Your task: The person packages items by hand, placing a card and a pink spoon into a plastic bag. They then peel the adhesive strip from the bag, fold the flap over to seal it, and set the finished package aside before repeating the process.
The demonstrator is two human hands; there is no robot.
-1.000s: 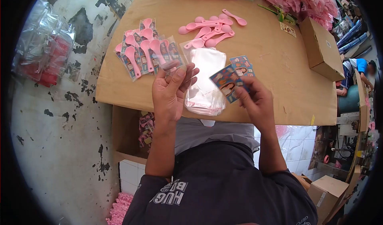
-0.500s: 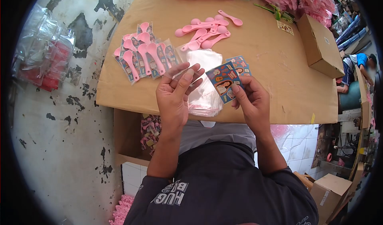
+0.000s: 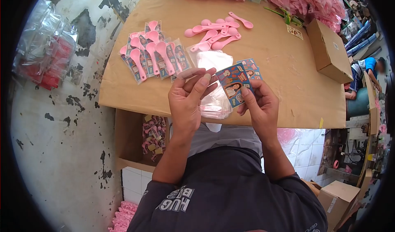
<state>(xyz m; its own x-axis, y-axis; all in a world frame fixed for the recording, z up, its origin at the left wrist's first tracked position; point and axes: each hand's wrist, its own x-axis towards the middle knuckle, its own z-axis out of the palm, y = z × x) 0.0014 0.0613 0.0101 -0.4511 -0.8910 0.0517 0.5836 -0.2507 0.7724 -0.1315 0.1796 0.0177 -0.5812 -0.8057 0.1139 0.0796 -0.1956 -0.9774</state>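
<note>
My right hand pinches a blue printed card between thumb and fingers, tilted over the table's near edge. Behind it, partly covered, shows a second blue card. My left hand has thumb and fingers closed on a clear plastic bag, its fingertips right at the card's left corner. Below both hands lies a stack of clear plastic bags. To the left are several bagged pink spoons with cards. Loose pink spoons lie in a heap farther back.
Brown paper covers the table. A cardboard box stands at its right edge, near a small card. Big bags of pink spoons sit at the back. Under the table is an open carton. Another person crouches far right.
My left hand has moved slightly right, bringing the clear bag closer to the printed card. My right hand keeps its grip on the card. The whole view has shifted a little.
</note>
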